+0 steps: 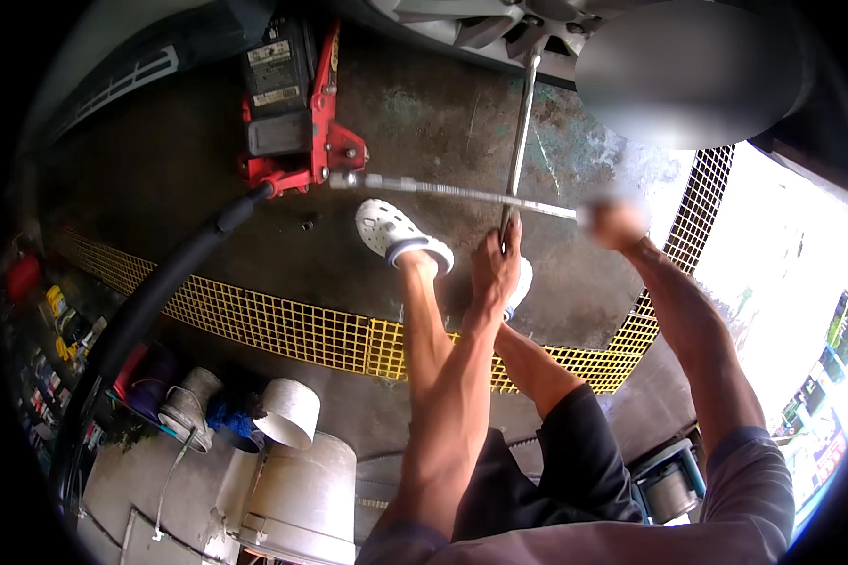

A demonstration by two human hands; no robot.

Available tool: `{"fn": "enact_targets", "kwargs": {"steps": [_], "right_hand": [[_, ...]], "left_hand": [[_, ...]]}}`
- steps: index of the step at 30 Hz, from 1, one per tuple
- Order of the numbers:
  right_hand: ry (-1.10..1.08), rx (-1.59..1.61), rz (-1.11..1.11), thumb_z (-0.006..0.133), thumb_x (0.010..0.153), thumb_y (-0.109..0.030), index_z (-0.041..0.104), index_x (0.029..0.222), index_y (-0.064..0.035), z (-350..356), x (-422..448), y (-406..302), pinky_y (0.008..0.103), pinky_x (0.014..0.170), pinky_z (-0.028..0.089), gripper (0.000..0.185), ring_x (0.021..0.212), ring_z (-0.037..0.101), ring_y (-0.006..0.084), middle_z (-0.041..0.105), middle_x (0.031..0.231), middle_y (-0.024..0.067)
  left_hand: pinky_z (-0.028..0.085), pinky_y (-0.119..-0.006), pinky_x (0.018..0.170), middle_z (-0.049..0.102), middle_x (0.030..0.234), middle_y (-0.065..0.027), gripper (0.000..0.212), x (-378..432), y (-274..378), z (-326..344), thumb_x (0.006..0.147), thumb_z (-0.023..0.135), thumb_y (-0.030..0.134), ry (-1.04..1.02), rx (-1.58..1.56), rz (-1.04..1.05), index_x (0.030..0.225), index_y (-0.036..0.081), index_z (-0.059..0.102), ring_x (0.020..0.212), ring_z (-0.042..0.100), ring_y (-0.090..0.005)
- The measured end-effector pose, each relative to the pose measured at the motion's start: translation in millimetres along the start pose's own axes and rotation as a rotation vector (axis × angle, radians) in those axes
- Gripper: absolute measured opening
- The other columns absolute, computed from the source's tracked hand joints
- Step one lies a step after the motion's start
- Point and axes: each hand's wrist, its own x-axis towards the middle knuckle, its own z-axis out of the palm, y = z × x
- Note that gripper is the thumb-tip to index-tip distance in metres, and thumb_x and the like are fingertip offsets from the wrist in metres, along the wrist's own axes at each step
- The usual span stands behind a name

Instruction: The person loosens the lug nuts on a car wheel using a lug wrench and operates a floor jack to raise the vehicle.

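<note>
My left hand [498, 265] is closed around the lower end of a long metal bar [523, 127]. The bar's far end meets the silver spoked wheel [487, 21] of a vehicle, among its lug nuts. My right hand [613, 222], blurred, grips one end of a second metal rod [459, 192] with a socket-like tip. This rod lies across the view, over the first bar as seen from above, its tip close to the red floor jack [332, 141]. Whether the two tools touch, I cannot tell.
The jack's black handle [177, 282] slants down the left side. A small dark piece [309, 223] lies on the concrete floor. Yellow grating [275, 321] crosses behind my white clogs [403, 236]. Buckets [290, 413] and a large pale tub [304, 487] stand at lower left.
</note>
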Motion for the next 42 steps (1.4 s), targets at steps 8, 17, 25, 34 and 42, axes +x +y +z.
{"fn": "enact_targets", "kwargs": {"steps": [8, 17, 25, 34, 42], "right_hand": [[-0.352, 0.319, 0.005, 0.064, 0.08, -0.023, 0.068, 0.083, -0.0126, -34.9, -121.7, -111.2, 0.0405, 0.058, 0.051, 0.011, 0.066, 0.065, 0.027, 0.069, 0.078, 0.0073], [-0.556, 0.664, 0.09, 0.055, 0.092, -0.047, 0.069, 0.103, -0.0082, -105.2, -142.6, -250.0, 0.0421, 0.084, 0.051, 0.043, 0.098, 0.065, 0.0294, 0.069, 0.101, 0.0132], [-0.385, 0.877, 0.168, 0.038, 0.09, -0.079, 0.07, 0.119, -0.011, -33.7, -15.2, -373.4, 0.0487, 0.1, 0.048, 0.08, 0.111, 0.063, 0.0328, 0.067, 0.114, 0.017], [-0.1, 0.379, 0.06, 0.053, 0.09, -0.067, 0.03, 0.155, -0.0178, 73.0, 205.5, -527.7, 0.052, 0.109, 0.043, 0.085, 0.131, 0.045, 0.0431, 0.03, 0.155, 0.0214], [-0.061, 0.081, 0.173, 0.058, 0.09, -0.011, 0.062, 0.125, -0.0117, 143.3, 316.6, -553.5, 0.0494, 0.096, 0.053, 0.036, 0.117, 0.059, 0.0438, 0.043, 0.142, 0.0226]], "left_hand": [[0.05, -0.043, 0.085, 0.067, 0.108, -0.0228, 0.053, -177.1, 10.5, -55.6, 0.102, 0.047, 0.043, -0.056, -0.16, -0.519, 0.12, -0.005, 0.062, 0.097, 0.065, -0.0386], [0.05, -0.04, 0.083, 0.067, 0.102, -0.018, 0.042, -295.4, -36.6, -190.2, 0.101, 0.051, 0.035, -0.126, -0.22, -0.876, 0.117, -0.001, 0.063, 0.096, 0.065, -0.0346], [0.05, -0.03, 0.073, 0.062, 0.086, -0.0072, 0.014, -320.2, -239.5, -252.2, 0.094, 0.057, 0.019, -0.087, 0.184, 0.007, 0.099, 0.008, 0.063, 0.08, 0.063, -0.0246], [0.041, -0.021, 0.049, 0.048, 0.076, 0.0023, 0.027, -320.1, -298.1, -314.9, 0.107, 0.038, 0.025, 0.272, -1.607, -0.597, 0.088, 0.012, 0.053, 0.058, 0.045, -0.0078], [0.037, -0.02, 0.045, 0.054, 0.077, 0.0004, 0.01, -308.5, -286.9, -344.6, 0.102, 0.055, 0.017, 0.331, -1.152, -0.428, 0.104, 0.008, 0.055, 0.053, 0.048, -0.006]]}}
